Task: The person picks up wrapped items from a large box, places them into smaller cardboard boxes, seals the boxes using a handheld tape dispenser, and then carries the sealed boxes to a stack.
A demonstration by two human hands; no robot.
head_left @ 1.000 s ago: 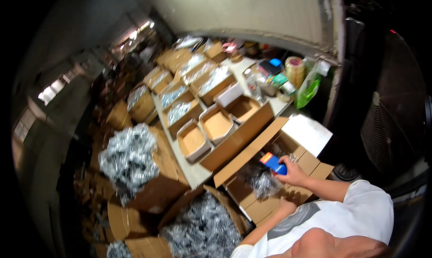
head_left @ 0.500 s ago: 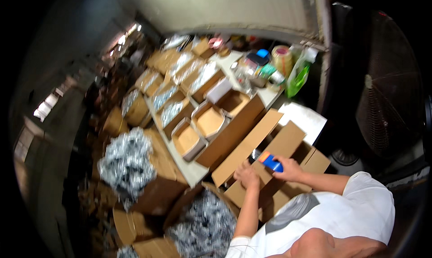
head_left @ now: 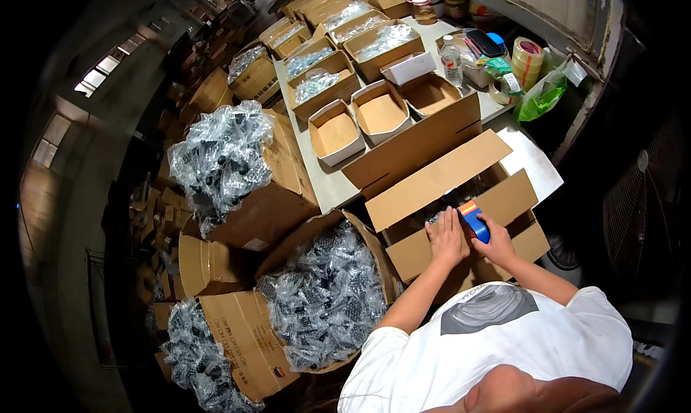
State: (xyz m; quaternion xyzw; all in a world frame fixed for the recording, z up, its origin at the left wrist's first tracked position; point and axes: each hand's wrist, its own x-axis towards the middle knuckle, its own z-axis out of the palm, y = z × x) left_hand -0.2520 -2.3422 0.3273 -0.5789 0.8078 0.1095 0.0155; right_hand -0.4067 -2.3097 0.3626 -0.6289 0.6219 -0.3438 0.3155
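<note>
In front of me stands a brown cardboard carton (head_left: 439,185) with its long flaps folded up and out; dark things lie partly visible inside. My left hand (head_left: 448,241) lies at the near side of the carton's opening, fingers stretched out, nothing seen in it. Beside it, my right hand (head_left: 497,241) grips a blue-and-orange box-shaped thing (head_left: 475,224), its orange end pointing away from me over the opening. I cannot make out its exact kind.
Open cartons of bubble-wrapped items (head_left: 324,298) stand at left. On the white table (head_left: 327,186) are white-edged cardboard trays (head_left: 381,109), boxes of wrapped pieces, a clear bottle (head_left: 451,64), tape rolls (head_left: 527,60) and a green bag (head_left: 540,100). A fan (head_left: 643,161) is at right.
The view has shifted, so the cartons and table sit differently in it. My left hand has flattened, fingers stretched beside the blue-and-orange thing, which my right hand still holds.
</note>
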